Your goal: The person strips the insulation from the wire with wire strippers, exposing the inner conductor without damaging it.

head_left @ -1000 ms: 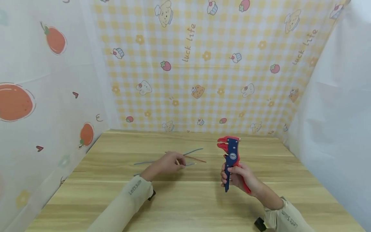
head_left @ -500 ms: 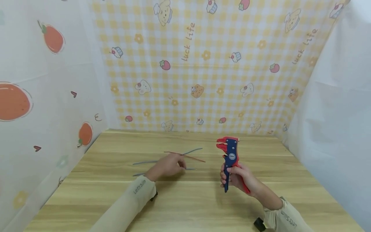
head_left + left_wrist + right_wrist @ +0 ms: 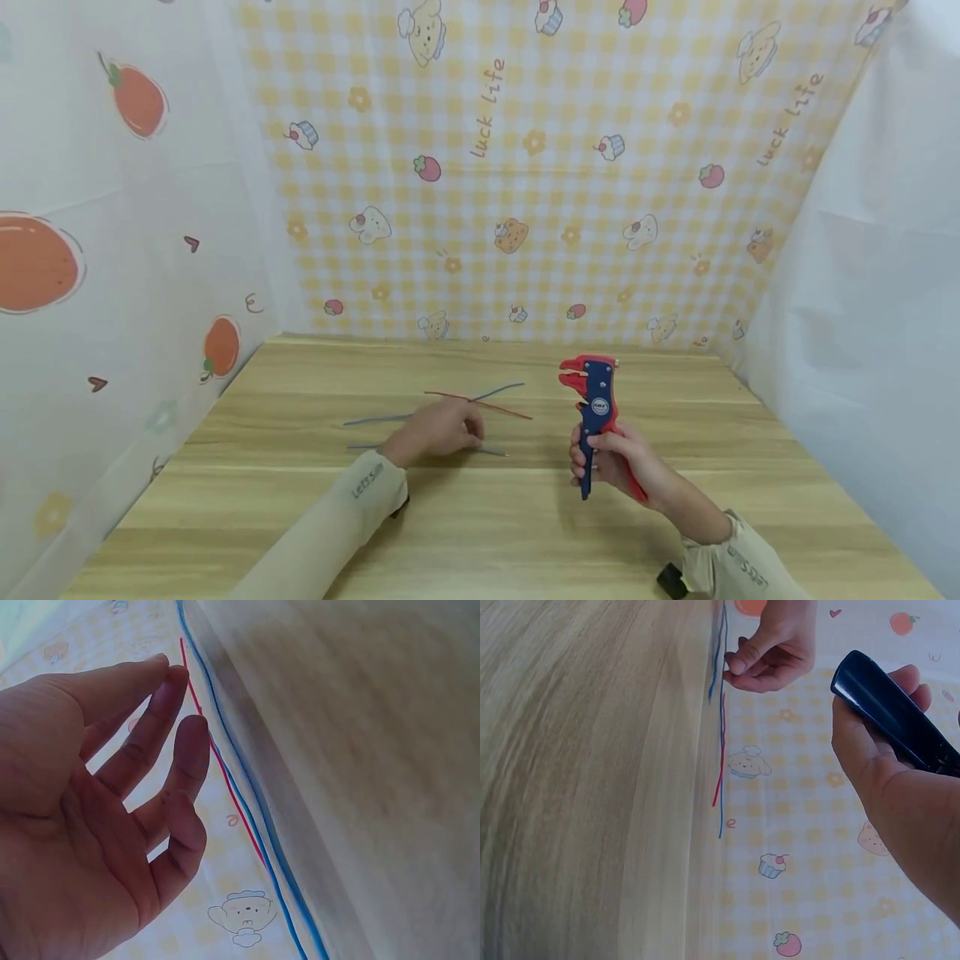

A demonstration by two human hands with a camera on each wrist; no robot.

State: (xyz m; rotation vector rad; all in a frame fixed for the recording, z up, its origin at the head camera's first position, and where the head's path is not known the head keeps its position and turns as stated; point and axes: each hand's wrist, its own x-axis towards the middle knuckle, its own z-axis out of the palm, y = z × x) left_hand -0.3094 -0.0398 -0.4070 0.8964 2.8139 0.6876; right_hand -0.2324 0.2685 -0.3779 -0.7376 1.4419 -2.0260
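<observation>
My left hand [image 3: 442, 427] is low over the table, its fingertips beside the near blue wire [image 3: 492, 452]. In the left wrist view, thumb and index fingertips of the left hand [image 3: 120, 765] meet, with no wire visible between them. The blue wire [image 3: 255, 787] runs just past those fingertips. Behind the hand, a red wire [image 3: 506, 409] crosses a second blue wire [image 3: 498, 390]; the hand hides part of both blue wires. My right hand [image 3: 626, 462] holds a red and blue wire stripper [image 3: 600, 387] upright by its handles, its red nose pointing left.
The wooden table [image 3: 480, 533] reaches back to a yellow checked cloth [image 3: 555, 192]. Patterned white sheeting [image 3: 172, 192] hangs at the left and plain white sheeting [image 3: 862, 275] at the right. A black block [image 3: 672, 581] sits under the right sleeve.
The near blue wire's right end has shifted toward me along with my left hand, and its left end slightly away. The right hand and wire stripper have barely moved.
</observation>
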